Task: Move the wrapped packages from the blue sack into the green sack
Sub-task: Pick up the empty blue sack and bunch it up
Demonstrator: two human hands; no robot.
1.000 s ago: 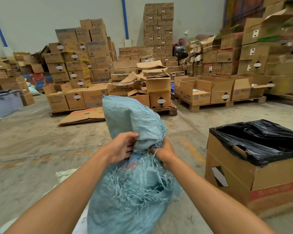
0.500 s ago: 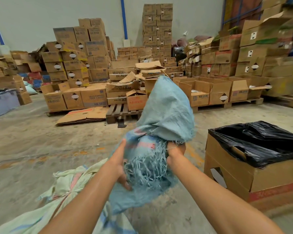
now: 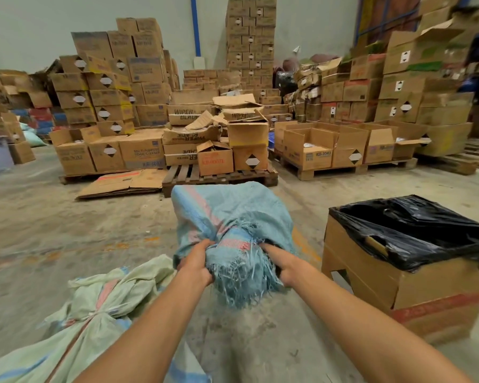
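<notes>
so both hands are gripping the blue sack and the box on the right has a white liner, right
Not quite: the liner in the box is black, not white, as the head view shows. The rest holds: the left hand and right hand both grip the blue sack, and the box is on the right.

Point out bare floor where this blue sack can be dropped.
Bare concrete lies left of the blue sack, between the green sack and the flattened cardboard. A narrower strip runs between the arms and the bin box. The pallets behind are crowded.
</notes>
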